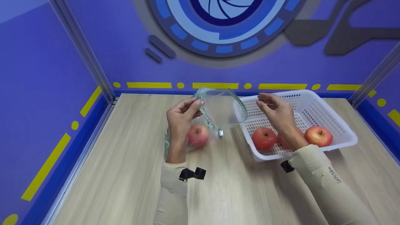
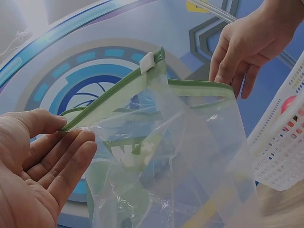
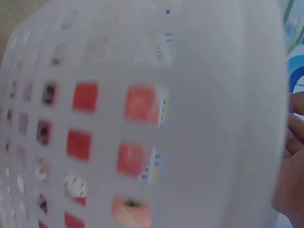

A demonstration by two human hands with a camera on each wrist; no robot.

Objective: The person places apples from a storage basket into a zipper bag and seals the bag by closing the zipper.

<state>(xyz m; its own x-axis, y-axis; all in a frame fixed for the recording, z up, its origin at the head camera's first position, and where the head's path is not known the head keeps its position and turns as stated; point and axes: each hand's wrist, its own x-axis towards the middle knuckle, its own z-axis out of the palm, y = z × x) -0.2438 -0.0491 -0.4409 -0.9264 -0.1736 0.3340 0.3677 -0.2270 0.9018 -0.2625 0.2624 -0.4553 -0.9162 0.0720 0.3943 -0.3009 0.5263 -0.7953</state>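
My left hand [image 1: 182,117] pinches the rim of a clear zip bag [image 1: 222,106] with green trim between thumb and fingers. The bag's mouth gapes, and its white slider [image 2: 147,62] shows in the left wrist view. An apple [image 1: 198,136] shows through the plastic beside the left wrist, seemingly inside the bag's lower part. Over the white basket [image 1: 345,137], my right hand [image 1: 278,112] holds nothing, its fingers loosely bent and a little apart from the bag. Within the basket are a red apple [image 1: 264,139], a yellowish-red apple [image 1: 318,136] and another partly behind the right wrist.
Basket and bag are on a light wood table [image 1: 125,175]. A blue printed panel [image 1: 125,68] closes off the back, with more panels at both sides. The perforated basket wall [image 3: 199,118] fills most of the right wrist view.
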